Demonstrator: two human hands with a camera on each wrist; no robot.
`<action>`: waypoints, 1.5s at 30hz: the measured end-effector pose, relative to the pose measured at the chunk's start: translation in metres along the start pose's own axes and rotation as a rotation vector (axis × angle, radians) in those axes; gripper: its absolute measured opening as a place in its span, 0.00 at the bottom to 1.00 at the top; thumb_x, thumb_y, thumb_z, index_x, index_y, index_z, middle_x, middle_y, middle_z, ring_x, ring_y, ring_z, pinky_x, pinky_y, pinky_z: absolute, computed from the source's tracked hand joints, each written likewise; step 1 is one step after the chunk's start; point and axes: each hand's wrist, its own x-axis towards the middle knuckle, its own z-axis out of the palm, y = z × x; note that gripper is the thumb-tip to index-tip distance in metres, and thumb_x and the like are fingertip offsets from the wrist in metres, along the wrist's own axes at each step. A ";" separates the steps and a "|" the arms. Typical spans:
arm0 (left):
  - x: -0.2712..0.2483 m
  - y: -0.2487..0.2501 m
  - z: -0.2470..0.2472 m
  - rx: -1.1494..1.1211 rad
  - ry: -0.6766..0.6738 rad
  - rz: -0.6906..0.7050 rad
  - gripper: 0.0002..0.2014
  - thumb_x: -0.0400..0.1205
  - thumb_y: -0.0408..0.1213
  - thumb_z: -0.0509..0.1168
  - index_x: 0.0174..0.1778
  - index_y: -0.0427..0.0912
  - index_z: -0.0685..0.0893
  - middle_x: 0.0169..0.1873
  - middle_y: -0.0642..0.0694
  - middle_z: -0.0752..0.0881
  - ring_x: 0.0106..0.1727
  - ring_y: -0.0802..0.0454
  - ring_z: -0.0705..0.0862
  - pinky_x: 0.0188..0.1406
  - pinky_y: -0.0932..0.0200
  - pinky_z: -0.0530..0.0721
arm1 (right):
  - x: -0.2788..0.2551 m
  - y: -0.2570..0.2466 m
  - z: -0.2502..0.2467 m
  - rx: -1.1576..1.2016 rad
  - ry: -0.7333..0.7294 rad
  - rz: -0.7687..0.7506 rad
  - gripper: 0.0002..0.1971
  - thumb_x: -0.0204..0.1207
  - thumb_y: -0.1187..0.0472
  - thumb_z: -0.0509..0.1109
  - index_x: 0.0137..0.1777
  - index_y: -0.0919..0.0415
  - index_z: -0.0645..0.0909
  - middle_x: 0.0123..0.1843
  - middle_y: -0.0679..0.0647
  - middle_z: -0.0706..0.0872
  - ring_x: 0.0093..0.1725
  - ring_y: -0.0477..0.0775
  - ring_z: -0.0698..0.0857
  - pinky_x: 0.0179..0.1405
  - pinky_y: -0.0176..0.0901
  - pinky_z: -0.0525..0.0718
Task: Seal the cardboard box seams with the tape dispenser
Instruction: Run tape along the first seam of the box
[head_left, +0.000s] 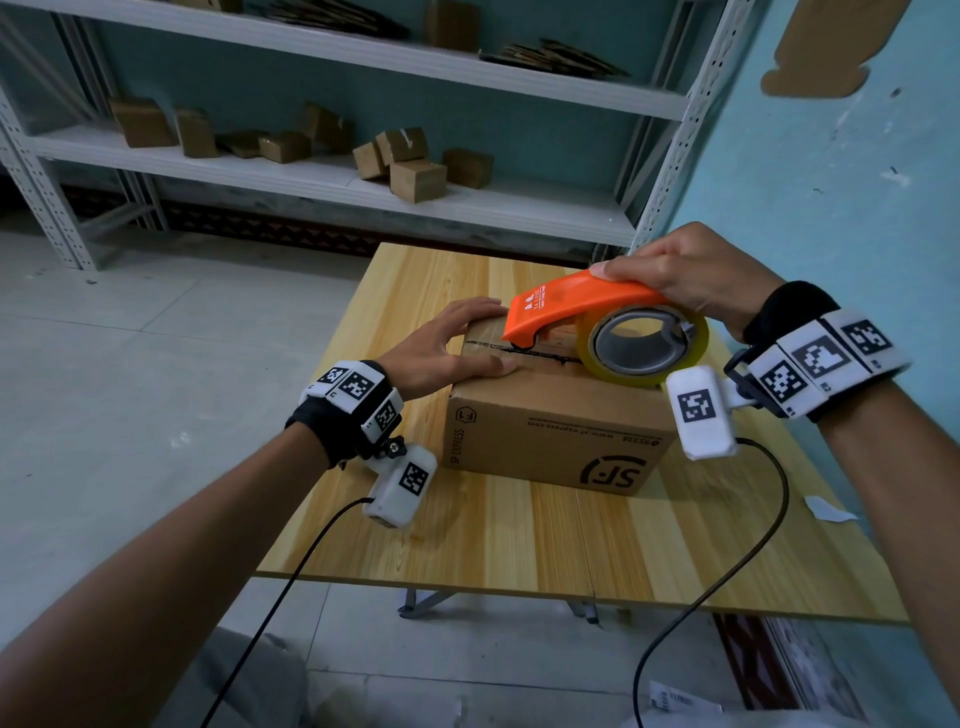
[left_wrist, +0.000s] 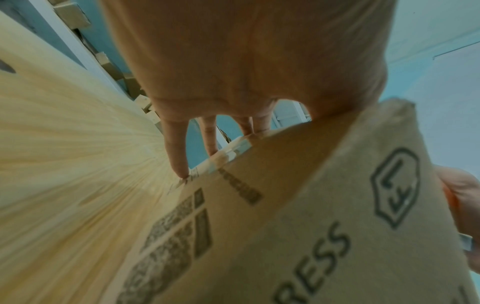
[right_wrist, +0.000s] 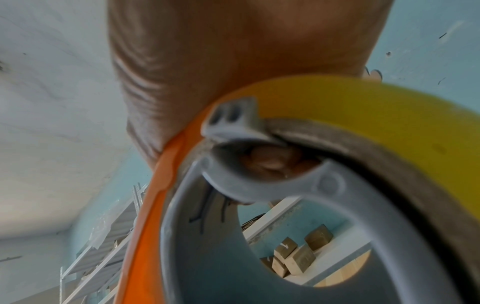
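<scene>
A brown cardboard box (head_left: 550, 436) printed with SF Express marks stands on the wooden table (head_left: 519, 540). Its top flaps meet at a dark seam (head_left: 540, 356). My left hand (head_left: 447, 345) lies flat on the box's left top end, fingers spread over the edge (left_wrist: 179, 152). My right hand (head_left: 691, 273) grips an orange tape dispenser (head_left: 566, 304) from above; its nose touches the seam near my left fingers. A yellowish tape roll (head_left: 649, 343) on a grey hub sits on the dispenser, close up in the right wrist view (right_wrist: 363, 115).
White metal shelving (head_left: 332, 176) behind the table holds several small cardboard boxes (head_left: 415, 176). A blue wall (head_left: 831, 156) runs along the right. Black cables (head_left: 727, 571) trail from both wrist cameras over the table's front edge. A paper scrap (head_left: 828, 508) lies at right.
</scene>
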 end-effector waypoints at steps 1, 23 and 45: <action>0.000 0.000 0.000 0.001 0.001 0.000 0.37 0.70 0.54 0.69 0.77 0.57 0.67 0.77 0.60 0.63 0.71 0.61 0.65 0.53 0.75 0.64 | 0.000 0.000 0.000 0.004 0.000 -0.003 0.29 0.77 0.42 0.71 0.45 0.75 0.87 0.36 0.68 0.83 0.25 0.50 0.79 0.34 0.39 0.78; -0.007 0.023 0.002 0.211 -0.040 -0.089 0.34 0.81 0.49 0.66 0.82 0.54 0.59 0.83 0.59 0.52 0.80 0.56 0.56 0.69 0.59 0.62 | -0.010 0.015 0.000 0.129 0.073 0.035 0.28 0.76 0.45 0.73 0.44 0.77 0.86 0.38 0.74 0.84 0.35 0.60 0.82 0.44 0.45 0.78; 0.001 0.036 0.024 0.906 -0.135 0.006 0.37 0.77 0.59 0.31 0.84 0.52 0.40 0.84 0.51 0.42 0.84 0.56 0.39 0.83 0.50 0.39 | -0.009 0.020 0.007 0.180 0.133 0.035 0.28 0.74 0.42 0.74 0.45 0.74 0.88 0.39 0.70 0.87 0.36 0.57 0.83 0.47 0.45 0.80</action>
